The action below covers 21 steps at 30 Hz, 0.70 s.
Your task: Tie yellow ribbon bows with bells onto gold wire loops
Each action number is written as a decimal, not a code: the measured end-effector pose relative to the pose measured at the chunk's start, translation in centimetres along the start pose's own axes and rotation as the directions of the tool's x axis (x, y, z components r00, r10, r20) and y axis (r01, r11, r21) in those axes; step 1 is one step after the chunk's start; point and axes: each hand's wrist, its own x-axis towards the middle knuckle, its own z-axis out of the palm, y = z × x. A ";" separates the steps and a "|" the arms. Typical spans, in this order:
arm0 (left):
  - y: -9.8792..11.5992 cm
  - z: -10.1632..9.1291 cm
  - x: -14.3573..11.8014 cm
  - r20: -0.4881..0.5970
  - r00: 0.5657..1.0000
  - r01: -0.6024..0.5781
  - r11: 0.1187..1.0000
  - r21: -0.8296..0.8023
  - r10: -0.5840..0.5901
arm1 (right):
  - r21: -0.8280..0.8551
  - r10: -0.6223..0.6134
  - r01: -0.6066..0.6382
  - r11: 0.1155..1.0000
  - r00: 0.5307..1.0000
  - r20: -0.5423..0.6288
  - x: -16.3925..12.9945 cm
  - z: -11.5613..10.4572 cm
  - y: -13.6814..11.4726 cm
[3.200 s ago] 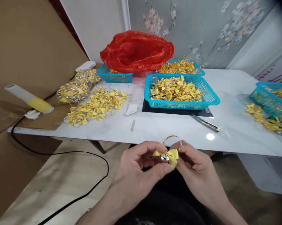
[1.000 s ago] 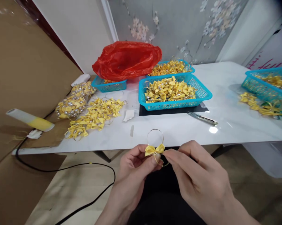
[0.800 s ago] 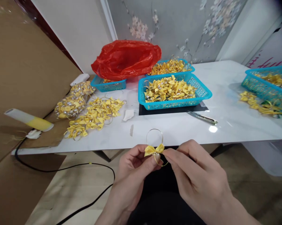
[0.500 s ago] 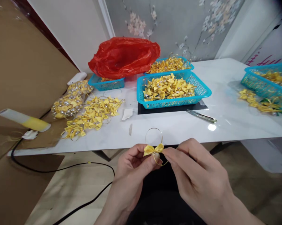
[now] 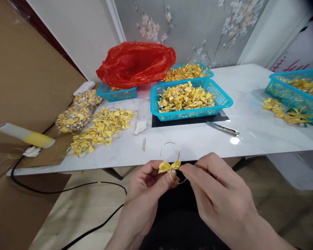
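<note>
1. The left hand is pinching a small yellow ribbon bow between thumb and forefinger, fingers closed on it, just below the near edge of the white worktop.
2. The right hand is meeting the bow from the right, its fingertips drawn together at the bow's right wing; whether they are gripping the ribbon or the wire there cannot be told.
3. A thin gold wire ring is standing up from the bow, and a second loop of wire is curving beneath it between the two hands.
4. On the worktop, straight ahead, a blue basket is sitting on a black mat, heaped with yellow bows.
5. Behind it a second blue basket is holding more of them, and a red plastic bag is lying over a third basket on the left.
6. A loose pile of bows is spreading over the left part of the worktop, with two clear bagged bundles just beside it.
7. A glue gun is lying at the far left, its black cord trailing to the floor.
8. Metal scissors are lying just right of the mat.
9. At the far right another blue basket is sitting with loose bows beside it.
</note>
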 end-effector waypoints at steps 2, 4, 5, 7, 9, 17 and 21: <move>0.0 0.0 0.0 0.000 1.000 0.003 1.000 0.005 -0.003 | 0.001 -0.002 0.002 1.000 1.000 -0.002 0.1 0.0 0.0; 0.0 0.0 0.1 -0.005 1.000 0.005 1.000 0.008 -0.005 | 0.005 0.001 -0.001 1.000 1.000 -0.006 0.2 0.0 0.0; 0.0 0.0 0.1 -0.009 1.000 0.005 1.000 0.009 -0.005 | 0.007 0.001 -0.001 1.000 1.000 -0.007 0.2 0.1 0.0; -0.1 0.0 0.1 -0.013 1.000 0.005 1.000 0.018 -0.005 | 0.010 -0.003 0.003 1.000 1.000 -0.007 0.2 0.1 0.0; -0.2 -0.1 0.1 -0.010 1.000 0.002 1.000 0.027 -0.002 | 0.012 -0.014 0.014 1.000 1.000 -0.002 0.2 0.1 0.0; -0.5 -0.3 0.1 -0.009 0.999 -0.043 0.994 0.099 0.044 | 0.009 -0.013 0.013 1.000 1.000 0.012 0.1 0.2 0.2; -0.8 -0.4 0.1 0.017 0.991 -0.131 0.975 0.179 0.130 | 0.032 0.016 -0.016 0.999 1.000 0.015 0.0 0.4 0.0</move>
